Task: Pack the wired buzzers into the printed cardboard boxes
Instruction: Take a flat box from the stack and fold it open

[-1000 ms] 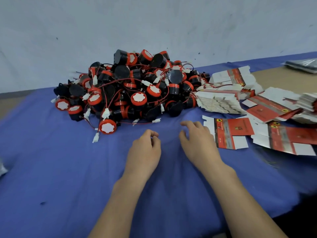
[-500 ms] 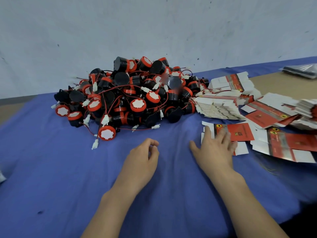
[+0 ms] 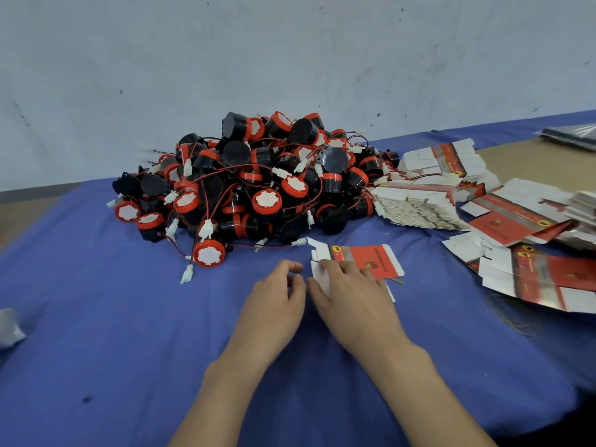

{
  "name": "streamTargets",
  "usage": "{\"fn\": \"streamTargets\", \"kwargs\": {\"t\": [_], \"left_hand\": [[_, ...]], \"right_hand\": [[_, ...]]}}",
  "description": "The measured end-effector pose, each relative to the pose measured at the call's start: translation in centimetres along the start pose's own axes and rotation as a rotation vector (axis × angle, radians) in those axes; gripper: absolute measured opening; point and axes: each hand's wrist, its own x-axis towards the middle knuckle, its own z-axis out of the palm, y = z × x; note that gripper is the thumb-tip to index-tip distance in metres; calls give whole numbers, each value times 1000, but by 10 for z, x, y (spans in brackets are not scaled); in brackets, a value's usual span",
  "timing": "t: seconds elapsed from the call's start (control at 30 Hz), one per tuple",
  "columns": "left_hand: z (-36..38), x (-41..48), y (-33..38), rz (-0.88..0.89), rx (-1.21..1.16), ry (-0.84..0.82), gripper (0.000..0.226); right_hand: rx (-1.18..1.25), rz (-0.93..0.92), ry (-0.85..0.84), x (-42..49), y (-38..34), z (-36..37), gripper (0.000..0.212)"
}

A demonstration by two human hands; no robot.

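Lying flat on the blue cloth (image 3: 129, 350) that covers the counter (image 3: 532, 162), one printed cardboard box (image 3: 367, 258) sits unfolded just in front of the heap of wired buzzers (image 3: 258, 188). The right hand (image 3: 351, 295) rests on its near end, fingers laid fairly straight across the white flaps, so its grip is released and it presses rather than clasps. The left hand (image 3: 277, 301) sits just beside it on the cloth, fingers loosely curled, its grip slack and holding nothing. A single buzzer (image 3: 209, 253) lies at the heap's near edge, its white plug trailing. To the right, a stack of flattened boxes (image 3: 419, 208) touches the heap, with more loose boxes (image 3: 548, 272) fanned out beyond.
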Motion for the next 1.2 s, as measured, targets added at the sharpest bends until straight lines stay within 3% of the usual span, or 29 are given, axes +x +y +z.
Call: {"fn": "streamTargets", "kwargs": {"t": [0.17, 0.33, 0.4, 0.57, 0.67, 0.8, 0.93, 1.0, 1.1, 1.2], "left_hand": [[-2, 3, 3, -60, -168, 51, 31], [-6, 5, 10, -8, -374, 121, 41], [-9, 4, 15, 51, -439, 155, 43], [-17, -5, 26, 217, -439, 211, 33], [-17, -10, 30, 218, -432, 243, 8], [-20, -17, 29, 220, -379, 219, 11], [-18, -29, 34, 300, -214, 154, 14], [-14, -34, 38, 298, -240, 105, 12], [-12, -40, 41, 290, -375, -28, 45], [-16, -41, 45, 284, -460, -115, 47]], "right_hand": [[438, -148, 79, 0, 0, -12, 18], [1037, -177, -26, -2, 5, -31, 28], [1258, -123, -34, -1, 9, -42, 29], [1673, 214, -56, 7, 22, -56, 27], [1704, 322, 29, 11, 25, -48, 31], [1607, 348, 141, 11, 23, -38, 43], [1475, 248, 186, 7, 19, -39, 76], [1394, 193, 152, 7, 15, -39, 93], [1348, 99, 111, 7, 8, -36, 75], [1337, 36, 115, 5, 5, -32, 70]]}}
